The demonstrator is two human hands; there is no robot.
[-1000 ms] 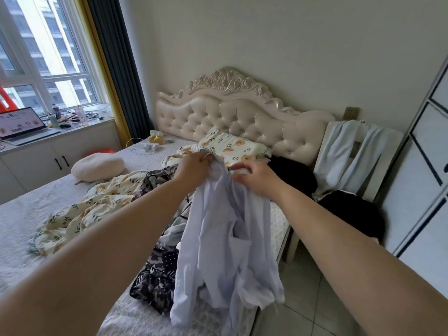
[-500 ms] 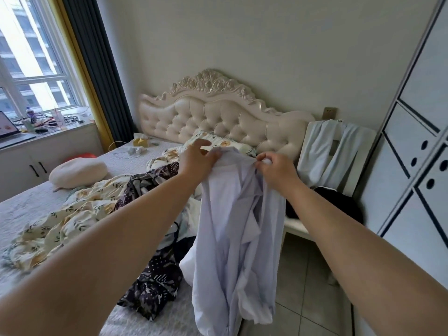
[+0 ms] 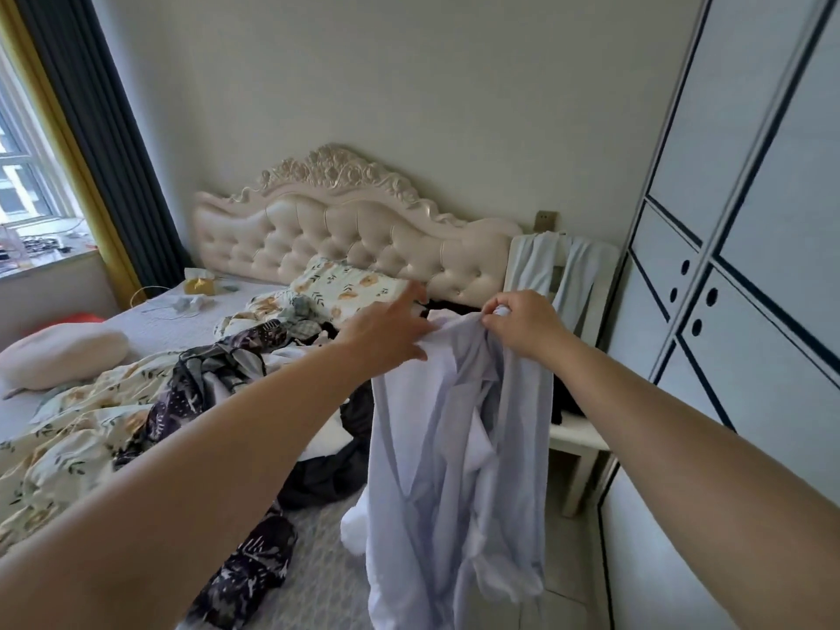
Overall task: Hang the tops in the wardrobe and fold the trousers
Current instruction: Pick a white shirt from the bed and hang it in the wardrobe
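Pale blue-lilac cloth, thin and limp: the shirt [image 3: 454,425] hangs in the air just off the bed's [image 3: 150,311] right edge, between the bed and the wardrobe [image 3: 750,220]. The right hand [image 3: 518,322] is closed in a tight pinch on a bunch of fabric at the top of the shirt and seems to carry most of its weight. The left hand [image 3: 386,331] has its fingers stretched out straight, resting against the shirt's upper edge on the bed side and gripping nothing that I can make out.

The main risk is that single pinch. If the fabric slides out before the left hand takes hold, the shirt probably drops to the floor beside the bed. The shirt also hangs twisted, its folds bunched in the middle, so a hanger pushed in now could catch a sleeve or leave the collar crooked.

Its lower part hangs close to the bed's edge, near the dark patterned garment [image 3: 213,370] in the pile on the bed. A quick swing away from the bed might drag that piece off with it.

No hanger is in view and the wardrobe doors right of the bed look closed, so one hand will have to let go.
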